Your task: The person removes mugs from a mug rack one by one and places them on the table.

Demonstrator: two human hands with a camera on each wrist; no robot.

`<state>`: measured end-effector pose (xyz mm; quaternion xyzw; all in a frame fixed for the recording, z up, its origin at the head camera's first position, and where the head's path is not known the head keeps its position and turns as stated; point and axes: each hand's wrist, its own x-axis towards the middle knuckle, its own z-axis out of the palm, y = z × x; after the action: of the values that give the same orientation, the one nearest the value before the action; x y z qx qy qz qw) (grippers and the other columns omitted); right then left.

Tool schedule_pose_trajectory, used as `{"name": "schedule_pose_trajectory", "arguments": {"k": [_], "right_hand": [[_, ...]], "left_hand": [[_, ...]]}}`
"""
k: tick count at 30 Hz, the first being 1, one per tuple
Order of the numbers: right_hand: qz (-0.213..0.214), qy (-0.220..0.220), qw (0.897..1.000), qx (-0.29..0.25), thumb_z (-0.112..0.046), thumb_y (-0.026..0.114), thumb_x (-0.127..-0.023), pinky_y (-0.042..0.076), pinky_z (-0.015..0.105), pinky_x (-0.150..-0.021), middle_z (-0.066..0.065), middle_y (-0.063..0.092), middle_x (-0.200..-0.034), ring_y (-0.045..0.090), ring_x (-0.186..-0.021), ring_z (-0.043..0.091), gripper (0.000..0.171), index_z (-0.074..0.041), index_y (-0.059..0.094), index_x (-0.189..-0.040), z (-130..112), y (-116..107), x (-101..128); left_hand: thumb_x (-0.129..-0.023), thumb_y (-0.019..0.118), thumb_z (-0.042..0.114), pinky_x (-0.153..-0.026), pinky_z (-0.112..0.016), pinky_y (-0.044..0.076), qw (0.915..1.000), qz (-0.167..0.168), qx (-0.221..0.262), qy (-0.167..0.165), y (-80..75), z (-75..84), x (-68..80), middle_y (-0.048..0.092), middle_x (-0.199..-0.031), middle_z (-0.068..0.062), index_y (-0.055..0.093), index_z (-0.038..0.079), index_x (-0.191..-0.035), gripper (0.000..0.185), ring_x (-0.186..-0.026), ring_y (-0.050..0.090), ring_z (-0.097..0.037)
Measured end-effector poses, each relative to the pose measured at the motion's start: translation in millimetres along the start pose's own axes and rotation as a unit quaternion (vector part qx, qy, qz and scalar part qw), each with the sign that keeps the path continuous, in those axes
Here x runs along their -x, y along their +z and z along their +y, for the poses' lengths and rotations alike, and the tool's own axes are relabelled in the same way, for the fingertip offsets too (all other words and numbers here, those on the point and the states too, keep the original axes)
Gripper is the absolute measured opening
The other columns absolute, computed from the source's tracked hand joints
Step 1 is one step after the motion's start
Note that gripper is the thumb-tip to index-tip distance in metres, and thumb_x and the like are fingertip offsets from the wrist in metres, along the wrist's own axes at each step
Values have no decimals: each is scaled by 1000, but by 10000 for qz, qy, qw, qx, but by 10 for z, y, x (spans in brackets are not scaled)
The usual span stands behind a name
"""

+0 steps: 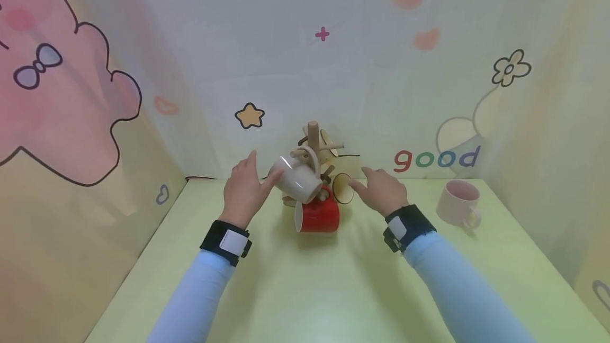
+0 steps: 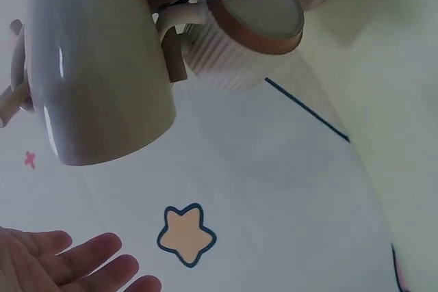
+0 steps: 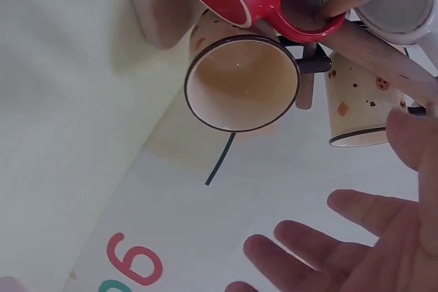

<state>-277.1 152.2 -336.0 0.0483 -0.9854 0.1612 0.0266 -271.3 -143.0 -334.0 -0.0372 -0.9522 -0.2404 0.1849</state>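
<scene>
A wooden mug tree point(image 1: 313, 134) stands at the back of the table with several mugs on its pegs. My left hand point(image 1: 245, 189) is beside the tilted white mug point(image 1: 297, 179), thumb toward it and fingers spread. In the left wrist view those fingers point(image 2: 89, 258) are apart from the mug. Below hangs a red mug point(image 1: 320, 217), lying sideways. My right hand point(image 1: 381, 189) is right of the tree, holding nothing, near a cream mug with a dark rim point(image 3: 239, 87). A second, spotted cream mug point(image 3: 359, 104) hangs close to the right thumb.
A pink mug point(image 1: 452, 205) stands upright on the table at the right. A ribbed mug with a brown band point(image 2: 233, 46) hangs on the tree's left side. The patterned cloth wall point(image 1: 286, 68) rises right behind the tree.
</scene>
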Motion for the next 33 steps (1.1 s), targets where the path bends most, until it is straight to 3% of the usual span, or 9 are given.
{"name": "schedule_pose_trajectory", "arguments": {"k": [11, 20, 28, 33], "right_hand": [[-247, 215, 9993, 202, -52, 58, -95, 50, 63, -86, 31, 56, -129, 57, -111, 47, 74, 3, 48, -142, 176, 281, 358], [-934, 140, 9947, 416, -50, 63, -92, 52, 61, -83, 27, 63, -122, 61, -110, 44, 66, 3, 59, -132, 202, 421, 616], [-1002, 170, 9941, 370, -48, 66, -91, 51, 62, -85, 25, 65, -120, 61, -110, 44, 64, 2, 61, -130, 209, 575, 746], [-950, 130, 9948, 339, -49, 66, -91, 52, 59, -81, 23, 67, -118, 63, -107, 42, 62, 0, 63, -128, 218, 630, 776]], "left_hand": [[-89, 51, 72, -103, -61, 40, 9894, -604, 1071, -779, 220, -200, 153, 43, -148, -25, 31, 0, -152, 97, -134, 43, -42], [-85, 48, 79, -99, -60, 44, 9665, -1052, 2033, -1159, 385, -224, 195, 48, -144, -23, 34, 2, -151, 102, -130, 46, -43], [-84, 45, 82, -98, -57, 46, 9475, -1297, 2628, -1279, 500, -179, 182, 52, -140, -23, 35, 0, -150, 106, -125, 53, -40], [-85, 47, 80, -99, -56, 46, 9284, -1370, 3152, -1416, 528, -127, 158, 45, -147, -21, 33, 2, -151, 104, -129, 50, -39]]}}
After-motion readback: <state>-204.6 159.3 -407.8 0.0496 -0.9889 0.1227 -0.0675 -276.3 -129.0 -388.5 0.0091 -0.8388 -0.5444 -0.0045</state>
